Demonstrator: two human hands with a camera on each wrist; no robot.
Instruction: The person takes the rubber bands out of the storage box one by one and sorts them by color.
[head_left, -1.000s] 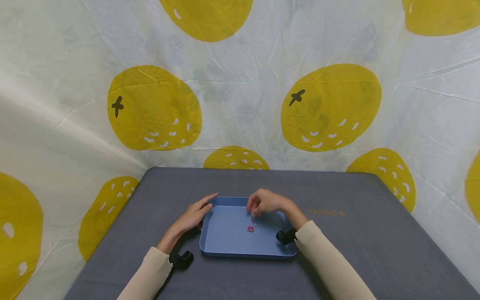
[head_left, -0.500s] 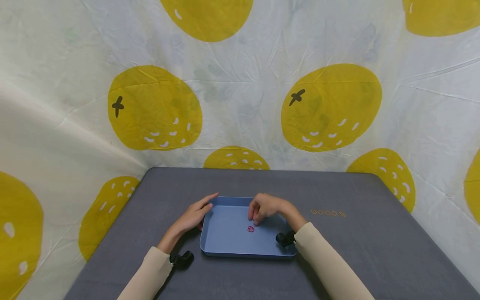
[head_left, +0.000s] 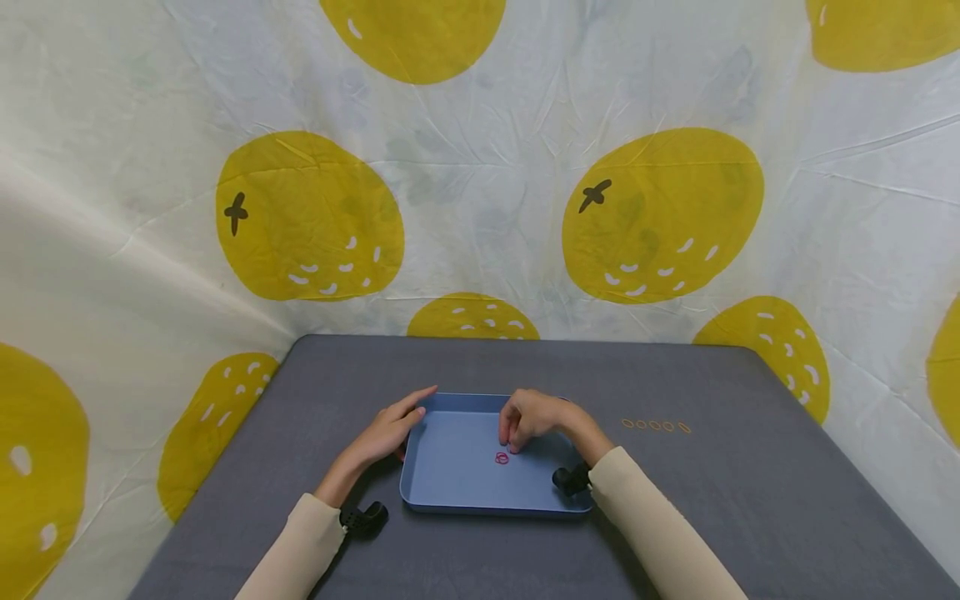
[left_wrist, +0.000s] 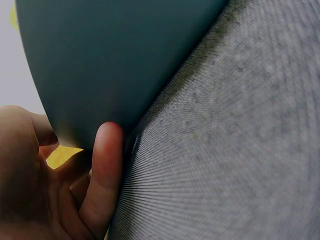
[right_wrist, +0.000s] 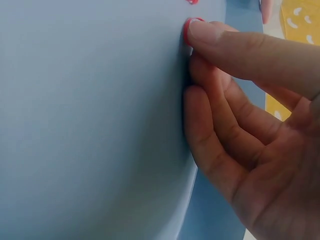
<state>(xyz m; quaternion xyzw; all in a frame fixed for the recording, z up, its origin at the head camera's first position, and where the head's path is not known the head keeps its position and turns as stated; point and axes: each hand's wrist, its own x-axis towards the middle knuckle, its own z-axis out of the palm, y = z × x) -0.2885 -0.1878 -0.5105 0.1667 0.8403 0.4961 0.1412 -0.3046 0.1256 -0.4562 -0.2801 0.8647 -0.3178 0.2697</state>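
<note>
A shallow blue tray (head_left: 457, 492) lies on the dark grey table. My left hand (head_left: 386, 433) rests along its left side, the thumb over the rim and the little finger (left_wrist: 107, 160) against the outer wall. Inside the tray, my right hand (head_left: 531, 417) reaches down with curled fingers. A red rubber band (right_wrist: 186, 32) shows at its thumb tip, pinched against the fingertips low over the tray floor. Just in front of those fingertips lies a small cluster of red rubber bands (head_left: 501, 458). In the right wrist view, part of another red band (right_wrist: 192, 1) shows at the top edge.
Several yellow-orange rubber bands (head_left: 656, 426) lie in a row on the table (head_left: 750, 500), right of the tray. Behind the table hangs a pale cloth (head_left: 480, 208) printed with big yellow fruit. Each wrist wears a black camera.
My right hand has come down and slightly toward me, its fingertips now where a single band lay apart from the cluster. The left hand and the tray stay put.
</note>
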